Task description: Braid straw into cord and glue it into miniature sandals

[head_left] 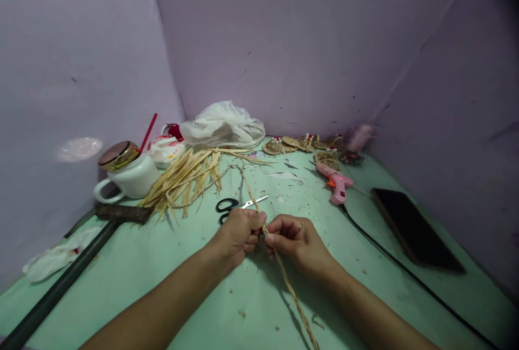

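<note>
head view: both hands [267, 236] in closed pinch grip on twisted cord [292, 290], above green tabletop [194, 296], purple walls [284, 41] behind.

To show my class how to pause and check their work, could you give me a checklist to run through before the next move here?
1. Cord held by both hands: ok, the left hand and right hand each grip the twisted cord.
2. Glue gun away from the hands: ok, it lies apart from them, to the right.
3. Glue gun cool: cannot tell, heat does not show.
4. Power cable off the cord: ok, they lie apart.
5. Scissors fully closed: cannot tell, they are partly hidden.
6. Table free of scraps: not ok, small bits are scattered about.
</note>
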Demonstrator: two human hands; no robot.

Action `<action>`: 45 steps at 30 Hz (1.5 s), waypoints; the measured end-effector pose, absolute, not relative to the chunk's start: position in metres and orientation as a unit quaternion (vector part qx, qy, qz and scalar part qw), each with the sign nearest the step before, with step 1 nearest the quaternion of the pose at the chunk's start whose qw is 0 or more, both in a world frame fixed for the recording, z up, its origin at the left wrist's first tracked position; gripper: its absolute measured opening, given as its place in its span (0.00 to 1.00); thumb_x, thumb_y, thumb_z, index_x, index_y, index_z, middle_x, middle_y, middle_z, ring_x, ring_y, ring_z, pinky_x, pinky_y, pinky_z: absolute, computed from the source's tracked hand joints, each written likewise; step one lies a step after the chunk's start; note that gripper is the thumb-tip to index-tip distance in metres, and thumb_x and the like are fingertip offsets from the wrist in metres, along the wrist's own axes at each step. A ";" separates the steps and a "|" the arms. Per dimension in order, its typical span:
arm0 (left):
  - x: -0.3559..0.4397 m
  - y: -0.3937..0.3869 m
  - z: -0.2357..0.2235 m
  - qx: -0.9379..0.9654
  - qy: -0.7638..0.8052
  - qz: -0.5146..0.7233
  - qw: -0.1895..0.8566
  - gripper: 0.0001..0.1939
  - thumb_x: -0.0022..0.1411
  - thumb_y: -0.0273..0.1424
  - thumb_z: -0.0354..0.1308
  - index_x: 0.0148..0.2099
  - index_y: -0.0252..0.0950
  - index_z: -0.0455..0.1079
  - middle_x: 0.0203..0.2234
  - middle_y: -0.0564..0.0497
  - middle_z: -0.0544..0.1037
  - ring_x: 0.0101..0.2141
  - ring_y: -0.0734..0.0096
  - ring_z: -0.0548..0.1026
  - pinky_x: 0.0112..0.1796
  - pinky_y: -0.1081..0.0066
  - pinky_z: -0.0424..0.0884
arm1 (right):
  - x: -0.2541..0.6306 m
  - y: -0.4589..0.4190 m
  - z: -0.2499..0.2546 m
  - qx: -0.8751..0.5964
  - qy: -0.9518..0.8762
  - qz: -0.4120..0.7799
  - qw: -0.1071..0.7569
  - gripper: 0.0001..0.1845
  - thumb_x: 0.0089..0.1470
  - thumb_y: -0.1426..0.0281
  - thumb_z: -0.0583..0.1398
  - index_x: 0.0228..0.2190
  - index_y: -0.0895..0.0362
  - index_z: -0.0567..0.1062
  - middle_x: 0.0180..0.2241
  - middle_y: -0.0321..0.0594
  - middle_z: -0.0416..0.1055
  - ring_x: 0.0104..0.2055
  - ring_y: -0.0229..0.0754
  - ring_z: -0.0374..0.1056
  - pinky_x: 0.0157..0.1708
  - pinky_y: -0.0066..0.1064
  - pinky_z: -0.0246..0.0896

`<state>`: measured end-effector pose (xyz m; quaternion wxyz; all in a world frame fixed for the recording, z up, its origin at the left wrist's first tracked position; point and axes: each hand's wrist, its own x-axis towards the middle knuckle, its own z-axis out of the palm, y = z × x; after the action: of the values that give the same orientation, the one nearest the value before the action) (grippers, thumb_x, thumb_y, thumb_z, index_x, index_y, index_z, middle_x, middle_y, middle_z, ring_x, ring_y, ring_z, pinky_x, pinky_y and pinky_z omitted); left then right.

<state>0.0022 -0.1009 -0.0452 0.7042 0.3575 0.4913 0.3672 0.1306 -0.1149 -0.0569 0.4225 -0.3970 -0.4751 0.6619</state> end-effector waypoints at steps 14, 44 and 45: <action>-0.010 -0.093 -0.050 0.381 0.469 0.426 0.673 0.20 0.41 0.40 0.62 0.19 0.36 0.54 0.08 0.64 0.50 0.11 0.88 0.43 0.13 0.78 0.37 | 0.137 -0.108 -0.060 -0.434 -0.495 0.660 0.362 0.16 0.33 0.63 0.67 0.22 0.61 0.71 0.15 0.33 0.67 0.16 0.33 0.60 0.19 0.27 0.55; -0.007 -0.092 -0.051 0.402 0.495 0.471 0.610 0.11 0.38 0.33 0.62 0.20 0.33 0.64 0.08 0.60 0.61 0.11 0.84 0.55 0.14 0.79 0.47 | 0.143 -0.109 -0.061 -0.397 -0.436 0.741 0.321 0.17 0.29 0.66 0.71 0.25 0.62 0.78 0.17 0.36 0.70 0.20 0.33 0.64 0.24 0.27 0.58; -0.007 -0.092 -0.050 0.401 0.497 0.470 0.609 0.10 0.39 0.32 0.62 0.20 0.33 0.64 0.08 0.59 0.62 0.11 0.84 0.56 0.14 0.79 0.47 | 0.142 -0.109 -0.061 -0.398 -0.444 0.733 0.327 0.16 0.29 0.67 0.70 0.25 0.62 0.78 0.17 0.35 0.70 0.19 0.33 0.64 0.23 0.26 0.57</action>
<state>-0.0070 -0.0925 -0.0504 0.6094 0.4012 0.4968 0.4700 0.1423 -0.1093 -0.0605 0.3271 -0.3978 -0.4439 0.7333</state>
